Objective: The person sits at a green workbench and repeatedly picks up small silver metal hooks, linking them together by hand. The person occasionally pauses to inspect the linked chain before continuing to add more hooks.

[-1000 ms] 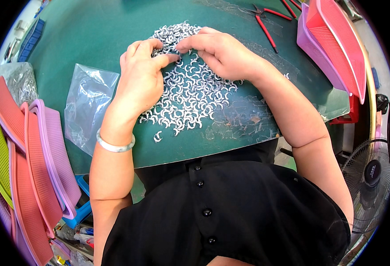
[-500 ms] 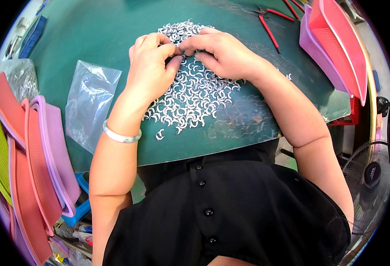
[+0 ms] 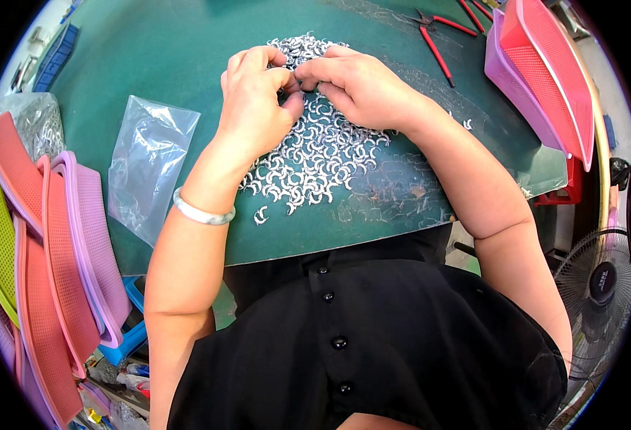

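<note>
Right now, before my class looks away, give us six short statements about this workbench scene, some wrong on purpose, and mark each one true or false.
1. The left hand and the right hand are both at the silver crescent pieces. True.
2. The pale bangle is on the right wrist. False: the bangle is on the left wrist.
3. A clear plastic bag lies on the green table, left of the hands. True.
4. The pliers have blue handles. False: the pliers have red handles.
5. A fan is on the person's right. True.
6. The person wears a white top. False: the top is black.
</note>
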`<action>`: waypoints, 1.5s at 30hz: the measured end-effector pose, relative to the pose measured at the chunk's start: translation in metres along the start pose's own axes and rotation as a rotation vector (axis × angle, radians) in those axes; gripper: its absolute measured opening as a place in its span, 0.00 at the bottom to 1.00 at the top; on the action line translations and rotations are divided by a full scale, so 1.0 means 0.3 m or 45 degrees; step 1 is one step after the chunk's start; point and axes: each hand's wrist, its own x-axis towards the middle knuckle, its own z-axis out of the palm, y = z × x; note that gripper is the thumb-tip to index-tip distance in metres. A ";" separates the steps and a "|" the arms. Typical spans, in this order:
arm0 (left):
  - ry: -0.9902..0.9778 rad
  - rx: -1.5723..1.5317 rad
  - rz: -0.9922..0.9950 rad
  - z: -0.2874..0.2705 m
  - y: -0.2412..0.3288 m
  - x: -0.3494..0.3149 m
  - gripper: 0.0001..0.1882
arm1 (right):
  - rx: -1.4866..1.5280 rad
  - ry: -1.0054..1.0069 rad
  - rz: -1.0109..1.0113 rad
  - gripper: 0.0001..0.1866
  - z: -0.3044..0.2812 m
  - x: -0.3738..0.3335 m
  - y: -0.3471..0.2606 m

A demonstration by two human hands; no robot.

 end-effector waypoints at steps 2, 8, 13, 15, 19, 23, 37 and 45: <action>-0.016 -0.046 -0.056 0.005 -0.005 0.001 0.05 | -0.002 0.003 0.006 0.16 0.003 0.000 0.002; -0.013 -0.132 -0.130 0.003 -0.015 0.000 0.03 | 0.007 0.084 0.018 0.17 0.007 0.002 -0.002; -0.057 -0.091 -0.189 -0.025 -0.036 0.003 0.04 | 0.042 0.099 0.058 0.18 0.009 0.004 -0.002; -0.093 -0.082 -0.207 -0.054 -0.046 0.002 0.04 | 0.052 0.112 0.022 0.18 0.011 0.001 0.006; -0.179 -0.005 -0.217 -0.076 -0.046 -0.012 0.04 | 0.081 0.068 -0.069 0.18 0.013 -0.002 0.009; -0.148 0.129 -0.162 -0.078 -0.015 -0.016 0.05 | -0.013 0.050 -0.017 0.18 0.008 0.001 -0.006; -0.186 -0.037 -0.005 -0.077 0.005 -0.026 0.10 | 0.095 0.110 0.034 0.18 -0.005 -0.001 -0.006; -0.141 0.158 0.107 -0.079 0.014 -0.027 0.13 | 0.057 0.124 -0.018 0.19 0.000 -0.006 0.009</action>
